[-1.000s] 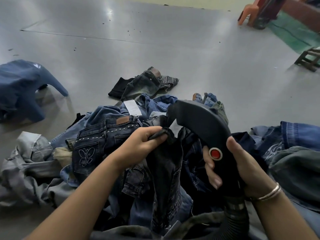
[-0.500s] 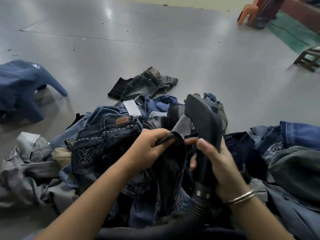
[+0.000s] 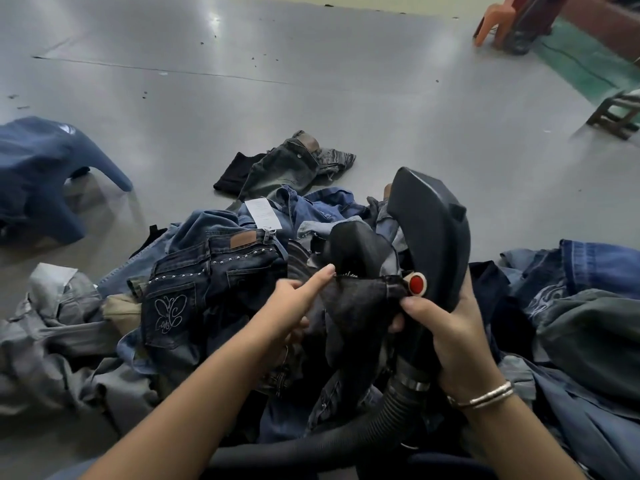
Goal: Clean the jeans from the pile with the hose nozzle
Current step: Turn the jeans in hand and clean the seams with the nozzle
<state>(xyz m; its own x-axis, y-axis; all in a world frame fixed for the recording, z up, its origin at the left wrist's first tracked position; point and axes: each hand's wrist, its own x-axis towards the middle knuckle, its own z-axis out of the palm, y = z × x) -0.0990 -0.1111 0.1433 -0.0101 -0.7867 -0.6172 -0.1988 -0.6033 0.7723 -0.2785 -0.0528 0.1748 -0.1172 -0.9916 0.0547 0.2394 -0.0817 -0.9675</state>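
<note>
Grey floor [image 3: 311, 98] stretches away from us in the head view, shiny and speckled with small debris; on it lies the pile [image 3: 214, 271] of denim, spreading from the left edge to the right edge, with one dark pair [image 3: 287, 164] lying apart beyond it and a blue garment [image 3: 38, 174] draped over something at the far left; chair legs [image 3: 495, 22] and a stool [image 3: 616, 116] stand at the upper right.

We judge the task to be in its early or middle part; most of the heap lies untouched, and we cannot tell which pieces, if any, are already cleaned; the dark jeans [image 3: 353, 306] in hand are being fitted to the nozzle [image 3: 429, 233], so the cleaning of this piece seems not yet finished.

Our left hand [image 3: 294, 310] holds the jeans from the left, its forefinger stretched out along the upper hem, the other fingers tucked below the cloth where we cannot see them clearly; our right hand [image 3: 453, 327] is curled round the lower neck of the nozzle, just above the ribbed hose [image 3: 346, 441], and its thumb pinches the cloth against the nozzle beside the red button [image 3: 417, 283].

Against the frame half a second back, the nozzle has turned so that the button faces us again; its head stands higher and further right; the left forefinger, then bent over the hem, now points out straight; the cloth edge is drawn taut between the two hands.
</note>
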